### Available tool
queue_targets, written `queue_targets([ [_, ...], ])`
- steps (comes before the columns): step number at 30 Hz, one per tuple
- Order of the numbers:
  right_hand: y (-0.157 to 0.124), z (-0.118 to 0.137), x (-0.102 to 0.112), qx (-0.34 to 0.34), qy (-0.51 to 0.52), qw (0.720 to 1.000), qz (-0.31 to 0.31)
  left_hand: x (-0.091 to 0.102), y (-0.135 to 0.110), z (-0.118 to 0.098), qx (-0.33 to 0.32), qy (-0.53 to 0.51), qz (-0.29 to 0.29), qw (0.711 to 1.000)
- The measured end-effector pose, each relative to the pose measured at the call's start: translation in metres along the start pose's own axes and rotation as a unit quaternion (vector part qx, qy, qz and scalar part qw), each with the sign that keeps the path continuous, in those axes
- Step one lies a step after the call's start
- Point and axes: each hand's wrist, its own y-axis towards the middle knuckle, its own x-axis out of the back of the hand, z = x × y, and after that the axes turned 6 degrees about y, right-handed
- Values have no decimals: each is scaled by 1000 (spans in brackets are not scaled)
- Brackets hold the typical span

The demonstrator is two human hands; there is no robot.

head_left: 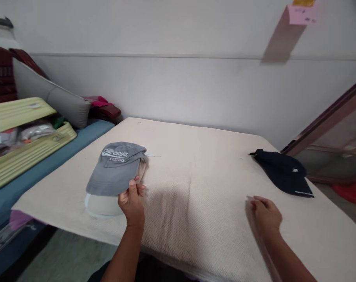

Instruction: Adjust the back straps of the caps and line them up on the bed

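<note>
On the left part of the table, a grey baseball cap with white lettering lies on top of a pale cap, whose light-edged brim sticks out below. My left hand pinches the right edge of the grey cap's brim between thumb and fingers. Loosely curled, my right hand is over the right part of the table with nothing visible in it. Beyond it sits a dark navy cap with a small white mark, apart from my fingers.
A cream cloth covers the table, which stands against a white wall. To the left, a blue-topped seat holds a grey cushion and a yellow-green case with bagged items. A reddish frame rises at right.
</note>
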Motion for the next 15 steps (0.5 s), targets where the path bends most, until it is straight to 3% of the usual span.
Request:
queue_targets([
  [2,-24,13,-12,-63,117,990,56,-4,-10,1,-21,42,38,998],
  [3,-40,21,-18,-104,200,969,102,-6,-16,2,-35,71,61,995],
  [6,-91,44,-38,-159,315,893,278,-9,-39,6,-64,142,141,978],
  [9,-134,62,-49,-176,371,811,416,-11,-66,13,-27,148,220,964],
  [12,-148,69,-49,-174,399,749,500,-12,-91,21,43,144,280,948],
  [15,-139,66,-43,-175,445,711,516,-13,-109,30,82,163,315,932],
])
